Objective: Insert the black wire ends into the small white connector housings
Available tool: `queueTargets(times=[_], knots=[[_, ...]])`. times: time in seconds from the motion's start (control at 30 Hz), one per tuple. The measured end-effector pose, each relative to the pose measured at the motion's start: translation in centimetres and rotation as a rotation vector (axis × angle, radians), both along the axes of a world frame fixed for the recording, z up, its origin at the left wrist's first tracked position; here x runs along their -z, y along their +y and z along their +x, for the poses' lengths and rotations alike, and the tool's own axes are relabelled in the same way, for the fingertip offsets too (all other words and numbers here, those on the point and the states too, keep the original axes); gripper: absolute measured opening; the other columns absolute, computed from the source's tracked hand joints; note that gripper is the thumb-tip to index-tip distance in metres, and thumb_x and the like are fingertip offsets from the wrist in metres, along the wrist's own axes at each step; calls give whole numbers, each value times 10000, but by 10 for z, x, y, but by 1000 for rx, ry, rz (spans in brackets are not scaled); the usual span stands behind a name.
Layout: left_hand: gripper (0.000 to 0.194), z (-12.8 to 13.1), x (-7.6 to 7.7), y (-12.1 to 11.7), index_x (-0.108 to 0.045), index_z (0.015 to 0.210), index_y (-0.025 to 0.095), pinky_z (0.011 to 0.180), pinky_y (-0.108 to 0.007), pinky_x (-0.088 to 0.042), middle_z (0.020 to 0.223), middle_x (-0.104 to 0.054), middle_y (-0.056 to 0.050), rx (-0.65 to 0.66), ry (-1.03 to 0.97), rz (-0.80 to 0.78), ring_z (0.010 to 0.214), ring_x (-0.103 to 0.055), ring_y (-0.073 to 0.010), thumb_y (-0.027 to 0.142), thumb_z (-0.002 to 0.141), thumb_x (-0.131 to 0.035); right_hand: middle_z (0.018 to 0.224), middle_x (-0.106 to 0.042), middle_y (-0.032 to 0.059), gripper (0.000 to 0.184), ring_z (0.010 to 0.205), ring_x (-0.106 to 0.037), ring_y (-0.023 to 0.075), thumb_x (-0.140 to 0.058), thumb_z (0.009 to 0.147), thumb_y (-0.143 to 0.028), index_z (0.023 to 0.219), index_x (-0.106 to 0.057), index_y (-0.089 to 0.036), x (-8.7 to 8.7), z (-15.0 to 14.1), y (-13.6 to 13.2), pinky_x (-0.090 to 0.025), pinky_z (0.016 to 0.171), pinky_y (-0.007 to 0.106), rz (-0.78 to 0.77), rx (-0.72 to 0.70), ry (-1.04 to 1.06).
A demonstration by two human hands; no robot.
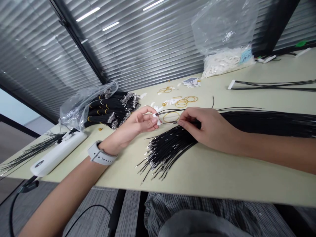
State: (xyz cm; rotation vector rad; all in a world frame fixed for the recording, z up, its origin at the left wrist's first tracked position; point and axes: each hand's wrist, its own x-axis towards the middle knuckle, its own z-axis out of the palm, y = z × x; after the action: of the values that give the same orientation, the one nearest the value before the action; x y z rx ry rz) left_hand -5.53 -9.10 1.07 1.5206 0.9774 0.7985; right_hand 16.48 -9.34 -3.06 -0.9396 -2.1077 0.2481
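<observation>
My left hand point(144, 122) pinches a small white plastic connector point(156, 116) between thumb and fingertips, with several thin black wires running from it to the right. My right hand point(197, 126) rests on a fan of black wires with crimped metal terminals point(168, 153) and pinches thin wire near the fingertips. The wire bundle continues under that hand and off to the right edge of the table point(271, 123). A thin yellow rubber band point(171, 117) lies on the table between my hands, partly under the wires.
Behind my left hand lie bundled black wires in a clear plastic bag point(111, 110). A white power strip point(56, 153) sits at the left edge. Further back are more rubber bands point(184, 102), a bag of white connectors point(224, 62), and a wire group point(271, 85).
</observation>
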Motion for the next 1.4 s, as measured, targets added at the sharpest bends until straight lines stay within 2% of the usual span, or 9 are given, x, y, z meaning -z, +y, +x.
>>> queueTargets(times=[0.33, 0.57, 0.8, 0.93, 1.17, 1.4], knots=[[164, 1, 2, 2, -504, 876, 155, 703, -176, -468, 765, -587, -2, -7, -19, -10, 722, -580, -73, 127, 763, -619, 662, -570, -5, 96, 588, -485, 89, -495, 804, -211, 749, -552, -156, 2, 0, 1, -351, 569, 228, 11, 13, -10], [147, 2, 3, 2, -505, 880, 145, 712, -178, -468, 756, -581, -4, 23, -16, 42, 717, -575, -69, 120, 776, -605, 659, -575, -6, 106, 581, -488, 88, -491, 803, -219, 743, -553, -157, 1, 0, -1, -350, 563, 227, -14, -8, -8], [168, 5, 6, 3, -510, 882, 132, 674, -196, -471, 752, -578, -16, 57, 63, 163, 681, -559, -77, 155, 764, -628, 629, -560, -6, 134, 552, -463, 83, -490, 808, -229, 715, -547, -152, -1, -1, -2, -333, 545, 224, -24, -14, -15], [170, 8, 10, 0, -504, 849, 134, 661, -201, -479, 712, -563, -1, 43, 71, 156, 668, -567, -81, 160, 751, -640, 620, -546, -7, 139, 537, -442, 83, -482, 814, -237, 715, -531, -152, 1, -1, -1, -316, 535, 226, -42, -2, -37], [177, 13, 16, -4, -490, 869, 132, 611, -179, -476, 732, -555, -3, 16, 72, 89, 668, -580, -83, 192, 771, -624, 754, -567, 15, 132, 675, -493, 117, -409, 872, -212, 799, -501, -150, 8, -2, 2, -334, 632, 260, 83, -91, -153], [155, 13, 18, -2, -489, 842, 131, 632, -162, -477, 706, -548, 10, 44, 27, 64, 649, -560, -60, 176, 774, -621, 748, -556, 25, 153, 686, -493, 128, -392, 887, -206, 800, -502, -144, 8, -3, 2, -342, 654, 275, 132, -110, -198]])
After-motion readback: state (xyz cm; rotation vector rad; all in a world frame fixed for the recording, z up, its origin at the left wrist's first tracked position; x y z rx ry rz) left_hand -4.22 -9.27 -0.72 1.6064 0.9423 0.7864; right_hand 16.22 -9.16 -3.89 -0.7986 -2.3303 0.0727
